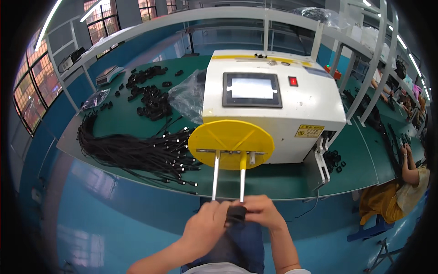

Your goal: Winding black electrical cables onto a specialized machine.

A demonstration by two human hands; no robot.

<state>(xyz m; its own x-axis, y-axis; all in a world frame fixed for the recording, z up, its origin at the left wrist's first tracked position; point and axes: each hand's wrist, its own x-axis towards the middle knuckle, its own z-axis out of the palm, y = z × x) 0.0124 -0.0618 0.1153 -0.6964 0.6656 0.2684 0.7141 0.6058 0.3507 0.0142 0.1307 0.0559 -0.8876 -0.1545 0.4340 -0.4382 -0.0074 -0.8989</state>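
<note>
Both my hands meet just below two metal rods point(216, 176) that stick out toward me from a yellow disc point(231, 144) on the front of a white machine point(273, 105). My left hand point(207, 226) and my right hand point(262, 211) together grip a small black coil of cable point(236, 213) at the rod tips. Only a bit of the coil shows between my fingers.
A long bundle of black cables point(132, 153) lies on the green bench point(283, 178) to the left, with several finished black coils point(150, 98) and a clear plastic bag point(187, 96) behind. More coils point(334, 160) sit right of the machine. Another person point(401, 182) sits far right.
</note>
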